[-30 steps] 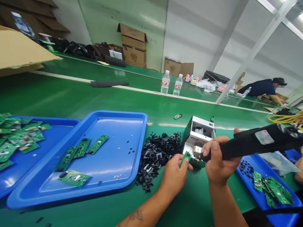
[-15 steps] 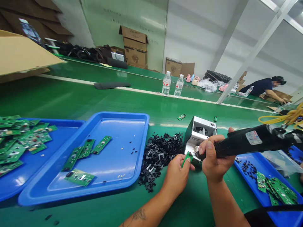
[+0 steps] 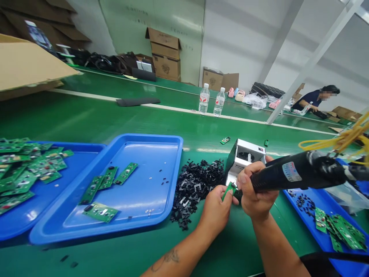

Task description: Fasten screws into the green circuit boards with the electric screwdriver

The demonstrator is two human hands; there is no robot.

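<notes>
My left hand (image 3: 216,207) pinches a small green circuit board (image 3: 229,191) with a black part at its upper end. My right hand (image 3: 257,192) is wrapped around a black electric screwdriver (image 3: 300,171), held nearly level. Its tip is hidden behind my right fingers, close to the board; whether it touches cannot be seen. Just behind both hands stands a white screw feeder (image 3: 250,150) with a red switch, partly covered by my right hand. A heap of small black plastic parts (image 3: 198,184) lies left of the feeder.
One blue tray (image 3: 144,229) holds several circuit boards; another blue tray (image 3: 83,154) at far left carries a pile. A third tray (image 3: 315,240) is at right. Two water bottles (image 3: 204,99) stand behind. Yellow cord (image 3: 325,144) hangs by the screwdriver. A co-worker (image 3: 314,98) sits far right.
My right hand and the screwdriver have shifted slightly left, towards the board. My left hand keeps its hold on the board. The co-worker has moved left and sits more upright.
</notes>
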